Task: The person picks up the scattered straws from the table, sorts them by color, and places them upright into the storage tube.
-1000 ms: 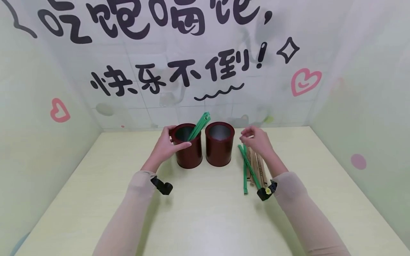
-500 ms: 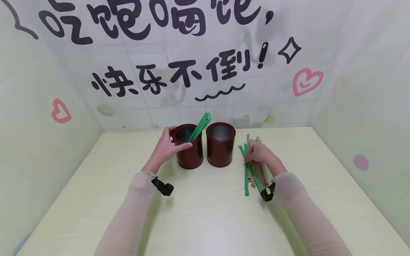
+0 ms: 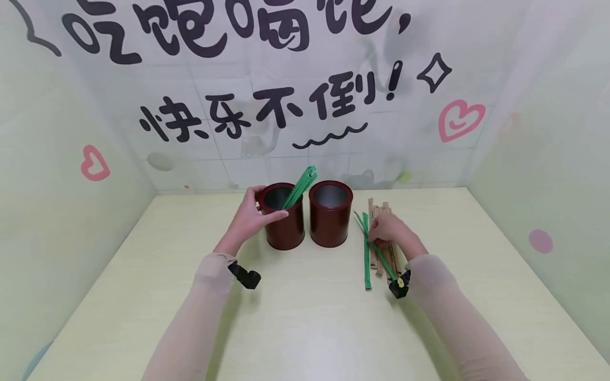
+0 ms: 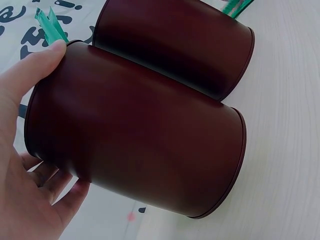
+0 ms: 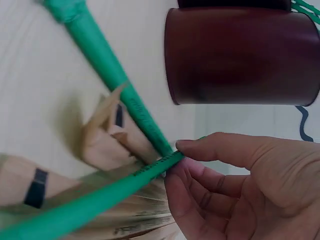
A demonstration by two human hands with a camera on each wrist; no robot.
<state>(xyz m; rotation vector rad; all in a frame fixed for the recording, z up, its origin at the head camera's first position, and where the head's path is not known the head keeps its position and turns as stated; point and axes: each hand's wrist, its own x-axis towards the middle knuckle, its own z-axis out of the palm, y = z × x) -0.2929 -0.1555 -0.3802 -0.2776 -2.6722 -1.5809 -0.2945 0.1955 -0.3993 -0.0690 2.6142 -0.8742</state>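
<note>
My left hand (image 3: 250, 218) grips the left dark red canister (image 3: 286, 233) by its upper part, thumb at the rim and fingers round the far side. Several green wrapped sticks (image 3: 301, 185) lean out of that canister. In the right wrist view my right hand (image 5: 235, 185) pinches a slim green wrapped stick (image 5: 95, 202) between thumb and fingertips. A second green wrapped stick (image 3: 367, 264) lies just left of it on the table. Under and beside that hand is a pile of brown paper-wrapped sticks (image 3: 392, 259), partly hidden by the hand.
A second dark red canister (image 3: 329, 227) stands upright close to the right of the first, and no sticks show in its mouth. The pale table (image 3: 305, 317) meets a printed back wall (image 3: 238, 174) behind the canisters.
My right hand has come down from above the pile's far end and now pinches one green stick, whose angle has shifted slightly. The left hand keeps its grip on the canister.
</note>
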